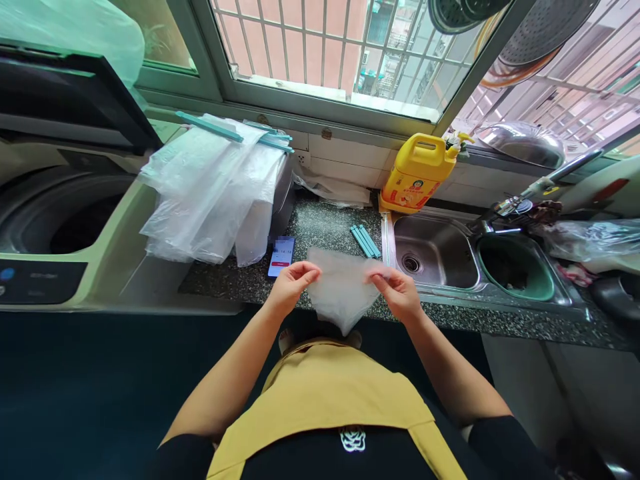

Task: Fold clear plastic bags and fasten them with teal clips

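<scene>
A translucent plastic bag (pixel 343 293) hangs between my two hands over the counter's front edge. My left hand (pixel 295 285) pinches its upper left part between thumb and fingers. At its upper right, my right hand (pixel 395 288) has hold of it in the same kind of pinch. Just beyond the bag, several teal sealing clips (pixel 365 241) lie side by side on the speckled counter. A phone (pixel 281 256) with a lit screen rests on the counter near my left hand. Farther left is a pile of clear plastic bags (pixel 210 193) with teal clips (pixel 210 127) along their tops.
At the left stands a washing machine (pixel 107 230) with its lid up. A yellow jug (pixel 417 172) is behind the steel sink (pixel 425 257). Right of that basin sits a green tub (pixel 543 283) under the faucet (pixel 515 207). A barred window runs along the back.
</scene>
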Demonstrator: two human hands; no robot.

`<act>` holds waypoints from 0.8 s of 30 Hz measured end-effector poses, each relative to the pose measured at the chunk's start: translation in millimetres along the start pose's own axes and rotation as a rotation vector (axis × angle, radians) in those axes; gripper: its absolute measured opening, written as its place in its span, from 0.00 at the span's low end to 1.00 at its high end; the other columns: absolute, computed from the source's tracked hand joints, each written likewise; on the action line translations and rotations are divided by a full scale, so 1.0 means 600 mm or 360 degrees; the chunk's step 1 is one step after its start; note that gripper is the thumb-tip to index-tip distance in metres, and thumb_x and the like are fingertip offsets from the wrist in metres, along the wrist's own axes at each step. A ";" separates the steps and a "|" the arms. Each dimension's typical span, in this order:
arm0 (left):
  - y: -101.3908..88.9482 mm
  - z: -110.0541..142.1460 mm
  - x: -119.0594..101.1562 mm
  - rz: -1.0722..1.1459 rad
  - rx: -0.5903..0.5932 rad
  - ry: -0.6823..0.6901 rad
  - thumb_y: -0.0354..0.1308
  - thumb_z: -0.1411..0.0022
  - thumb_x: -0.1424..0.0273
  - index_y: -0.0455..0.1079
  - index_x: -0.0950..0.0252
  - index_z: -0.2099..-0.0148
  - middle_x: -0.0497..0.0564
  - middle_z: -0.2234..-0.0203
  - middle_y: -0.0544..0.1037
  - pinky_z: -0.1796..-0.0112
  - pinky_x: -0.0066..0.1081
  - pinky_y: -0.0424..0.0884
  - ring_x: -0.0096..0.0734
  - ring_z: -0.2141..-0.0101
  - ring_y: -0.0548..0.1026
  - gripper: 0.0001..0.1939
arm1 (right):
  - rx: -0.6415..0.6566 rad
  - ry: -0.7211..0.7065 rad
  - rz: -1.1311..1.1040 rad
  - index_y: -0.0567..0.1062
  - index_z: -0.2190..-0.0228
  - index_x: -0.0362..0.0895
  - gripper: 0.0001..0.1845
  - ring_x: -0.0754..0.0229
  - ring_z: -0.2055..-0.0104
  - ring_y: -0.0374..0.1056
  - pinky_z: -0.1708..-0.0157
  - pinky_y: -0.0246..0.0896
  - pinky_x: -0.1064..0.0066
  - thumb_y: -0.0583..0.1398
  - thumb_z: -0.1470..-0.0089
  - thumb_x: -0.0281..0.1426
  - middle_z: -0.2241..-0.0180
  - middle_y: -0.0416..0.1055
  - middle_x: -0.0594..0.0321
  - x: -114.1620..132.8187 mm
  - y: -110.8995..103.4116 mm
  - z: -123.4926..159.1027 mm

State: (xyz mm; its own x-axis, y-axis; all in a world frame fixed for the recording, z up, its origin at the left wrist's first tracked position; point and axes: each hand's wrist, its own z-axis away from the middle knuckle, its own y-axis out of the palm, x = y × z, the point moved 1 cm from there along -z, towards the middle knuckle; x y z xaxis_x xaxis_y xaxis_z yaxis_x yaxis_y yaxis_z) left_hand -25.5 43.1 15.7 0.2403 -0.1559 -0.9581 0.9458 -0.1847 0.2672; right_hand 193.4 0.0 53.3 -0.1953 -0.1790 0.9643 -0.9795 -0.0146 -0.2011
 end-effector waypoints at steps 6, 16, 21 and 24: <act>0.014 0.011 -0.026 0.0169 -0.0146 0.0048 0.68 0.58 0.60 0.70 0.66 0.75 0.45 0.83 0.72 0.73 0.26 0.65 0.23 0.79 0.68 0.15 | -0.0159 0.0215 -0.0168 0.75 0.70 0.45 0.23 0.62 0.71 0.68 0.67 0.65 0.68 0.65 0.59 0.51 0.74 0.73 0.63 -0.024 0.022 -0.006; 0.022 0.028 -0.056 0.0171 -0.0099 0.0180 0.63 0.49 0.59 0.70 0.65 0.70 0.50 0.72 0.80 0.69 0.28 0.70 0.26 0.76 0.73 0.13 | -0.0026 0.0354 -0.0530 0.76 0.65 0.44 0.32 0.57 0.66 0.72 0.63 0.68 0.65 0.70 0.70 0.52 0.69 0.77 0.60 -0.041 0.022 -0.004; 0.002 0.019 -0.046 0.0274 0.0153 0.0180 0.64 0.56 0.48 0.69 0.63 0.56 0.54 0.68 0.81 0.64 0.34 0.72 0.34 0.70 0.77 0.30 | -0.0112 0.0334 -0.0475 0.75 0.79 0.44 0.21 0.62 0.72 0.70 0.66 0.67 0.68 0.68 0.63 0.50 0.76 0.76 0.63 -0.046 0.037 -0.010; -0.013 0.011 -0.020 0.0173 0.0346 0.0025 0.69 0.64 0.48 0.71 0.65 0.55 0.57 0.66 0.80 0.62 0.34 0.72 0.40 0.65 0.78 0.37 | -0.0157 0.0281 -0.0539 0.75 0.78 0.45 0.21 0.61 0.72 0.70 0.66 0.68 0.67 0.67 0.62 0.51 0.75 0.76 0.63 -0.039 0.040 -0.023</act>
State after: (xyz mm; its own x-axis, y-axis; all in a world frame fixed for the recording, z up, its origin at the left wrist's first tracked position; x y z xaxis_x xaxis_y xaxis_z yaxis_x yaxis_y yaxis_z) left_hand -37.1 39.6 25.7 0.3429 -0.1712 -0.9236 0.8454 -0.3724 0.3829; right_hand 173.8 17.5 28.3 0.1428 -0.0084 0.9897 -0.9883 0.0525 0.1431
